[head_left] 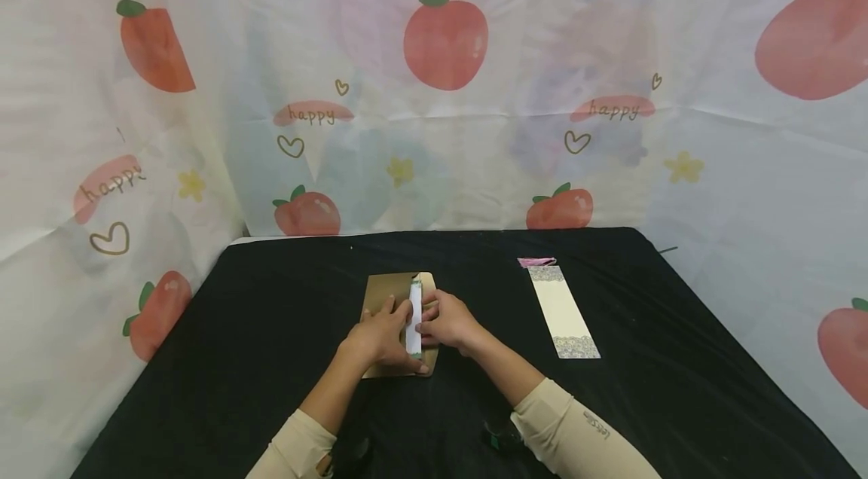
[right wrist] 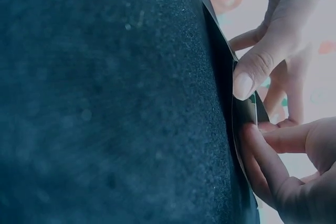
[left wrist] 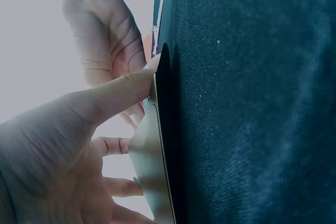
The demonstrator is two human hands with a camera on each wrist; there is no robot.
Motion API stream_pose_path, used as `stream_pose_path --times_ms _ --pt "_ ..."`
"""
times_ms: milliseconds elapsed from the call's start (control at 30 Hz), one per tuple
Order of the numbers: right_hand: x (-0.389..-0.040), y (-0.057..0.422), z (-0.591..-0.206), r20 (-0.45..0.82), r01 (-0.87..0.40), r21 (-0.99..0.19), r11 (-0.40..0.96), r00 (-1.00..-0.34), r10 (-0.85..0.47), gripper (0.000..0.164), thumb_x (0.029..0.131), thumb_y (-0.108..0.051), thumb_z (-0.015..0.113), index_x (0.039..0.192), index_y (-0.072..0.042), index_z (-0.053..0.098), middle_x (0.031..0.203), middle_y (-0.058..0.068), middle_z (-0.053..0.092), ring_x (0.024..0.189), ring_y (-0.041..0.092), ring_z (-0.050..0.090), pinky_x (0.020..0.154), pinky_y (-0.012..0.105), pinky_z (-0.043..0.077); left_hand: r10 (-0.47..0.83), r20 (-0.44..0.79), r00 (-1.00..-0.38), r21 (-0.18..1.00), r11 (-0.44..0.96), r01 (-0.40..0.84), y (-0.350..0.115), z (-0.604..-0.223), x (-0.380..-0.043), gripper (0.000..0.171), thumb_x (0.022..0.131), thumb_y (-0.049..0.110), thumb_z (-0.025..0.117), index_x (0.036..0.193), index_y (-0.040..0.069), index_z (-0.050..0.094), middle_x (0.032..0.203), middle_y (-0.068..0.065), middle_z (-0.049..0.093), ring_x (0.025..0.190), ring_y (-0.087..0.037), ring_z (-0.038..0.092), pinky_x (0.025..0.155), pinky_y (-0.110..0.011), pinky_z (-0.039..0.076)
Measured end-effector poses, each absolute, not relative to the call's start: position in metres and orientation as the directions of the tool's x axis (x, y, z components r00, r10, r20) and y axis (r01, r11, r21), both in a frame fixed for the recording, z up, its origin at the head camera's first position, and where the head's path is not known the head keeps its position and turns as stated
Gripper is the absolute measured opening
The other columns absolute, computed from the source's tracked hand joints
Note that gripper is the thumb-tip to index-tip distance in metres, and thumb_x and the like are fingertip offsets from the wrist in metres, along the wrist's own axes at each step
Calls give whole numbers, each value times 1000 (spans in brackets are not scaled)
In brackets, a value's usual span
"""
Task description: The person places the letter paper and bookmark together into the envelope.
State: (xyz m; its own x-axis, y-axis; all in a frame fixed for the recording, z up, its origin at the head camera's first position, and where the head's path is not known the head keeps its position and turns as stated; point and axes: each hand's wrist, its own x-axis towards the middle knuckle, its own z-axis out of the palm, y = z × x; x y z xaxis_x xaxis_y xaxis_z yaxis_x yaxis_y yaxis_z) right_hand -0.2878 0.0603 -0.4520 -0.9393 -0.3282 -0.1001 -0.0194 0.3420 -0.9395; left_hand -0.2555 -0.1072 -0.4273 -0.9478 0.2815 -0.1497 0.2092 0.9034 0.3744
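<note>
A gold-brown envelope (head_left: pixel 380 285) lies on the black cloth, its flap (head_left: pixel 427 285) spread out on the right side. In its opening shows a narrow strip of a white card (head_left: pixel 414 317) with green at both ends. My left hand (head_left: pixel 381 336) rests across the envelope with fingers spread, its thumb (left wrist: pixel 126 90) along the near edge. From the right, my right hand (head_left: pixel 449 321) pinches the white card's edge between thumb and fingers, over the flap. The pinching fingers (right wrist: pixel 265 158) sit right at the opening in the right wrist view.
Off to the right lies a long cream bookmark (head_left: pixel 563 306) with lace-patterned ends and a pink tassel (head_left: pixel 537 262). Black cloth (head_left: pixel 271 328) covers the table. A printed curtain (head_left: pixel 447 163) hangs behind and at both sides. A small dark object (head_left: pixel 500 437) lies by the right sleeve.
</note>
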Motion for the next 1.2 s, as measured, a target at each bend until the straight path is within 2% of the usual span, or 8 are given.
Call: stream_pose_path --times_ms 600,1200 --pt "-288 67 -450 -141 18 -944 330 -925 -352 49 88 13 70 132 11 49 99 19 64 73 27 73 67 36 61 277 -164 -947 371 907 201 -107 -429 -257 93 67 55 94 138 18 46 160 -26 32 135 -66 34 92 -72 44" --pt "-294 110 -436 -80 -33 -953 300 -930 -359 40 95 10 64 132 13 49 102 24 66 77 29 72 71 42 61 251 -172 -953 366 914 175 -104 -426 -255 91 65 54 96 134 20 49 160 -24 33 136 -66 33 94 -73 42"
